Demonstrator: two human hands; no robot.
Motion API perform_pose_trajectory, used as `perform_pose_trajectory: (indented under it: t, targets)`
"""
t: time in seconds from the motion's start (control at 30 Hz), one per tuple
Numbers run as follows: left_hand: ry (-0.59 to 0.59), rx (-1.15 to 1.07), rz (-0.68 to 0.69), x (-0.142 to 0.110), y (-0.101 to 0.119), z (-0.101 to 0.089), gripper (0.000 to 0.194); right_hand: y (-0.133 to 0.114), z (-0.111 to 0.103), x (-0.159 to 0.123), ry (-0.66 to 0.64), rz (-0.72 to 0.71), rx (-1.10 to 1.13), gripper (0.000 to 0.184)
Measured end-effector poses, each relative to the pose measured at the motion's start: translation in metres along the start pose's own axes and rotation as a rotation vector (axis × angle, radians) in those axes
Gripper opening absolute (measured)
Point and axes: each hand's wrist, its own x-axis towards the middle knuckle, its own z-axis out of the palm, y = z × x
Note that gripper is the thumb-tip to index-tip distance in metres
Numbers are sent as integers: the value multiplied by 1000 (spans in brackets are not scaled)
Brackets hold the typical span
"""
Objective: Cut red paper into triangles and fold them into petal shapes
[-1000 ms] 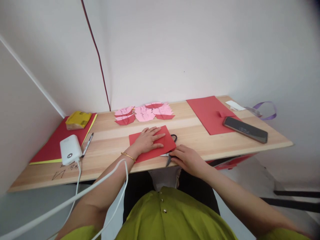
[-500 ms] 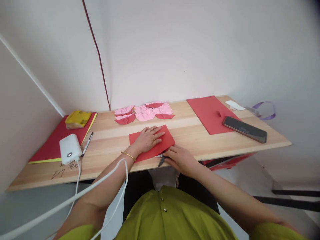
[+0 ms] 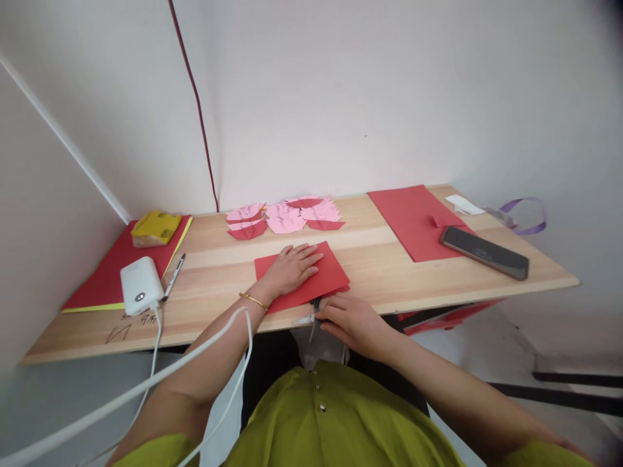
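My left hand [image 3: 292,269] lies flat, fingers spread, on a folded sheet of red paper [image 3: 331,269] near the table's front edge. At the paper's lower right corner, my right hand [image 3: 348,318] is closed on a pair of scissors [image 3: 316,305]. Their dark handles are partly hidden by my fingers, and the metal blades point toward me at the table edge, apart from each other. Beyond my left hand sit several pink and red paper cutouts [image 3: 285,219] with jagged edges.
On the left are a white power bank [image 3: 141,285] with a cable, a pen [image 3: 174,277], a yellow packet [image 3: 156,229] and dark red sheets [image 3: 104,275]. On the right, a phone [image 3: 484,251] overlaps a red sheet [image 3: 409,220]. A white cable crosses my left forearm.
The scissors have drawn back from under the red paper toward the table edge, and their blades now show. My left hand stays on the paper. The view has shifted slightly.
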Motion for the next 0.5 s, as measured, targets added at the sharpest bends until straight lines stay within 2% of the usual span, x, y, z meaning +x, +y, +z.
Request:
perform_pose_trajectory:
  t: [0.23,0.5]
  targets:
    - [18,-7,5,0,-2,2,52,23,-12,-24,95,135,32,18]
    - [23,3,12,1,-6,6,53,38,-23,-27,108,144,-11,18]
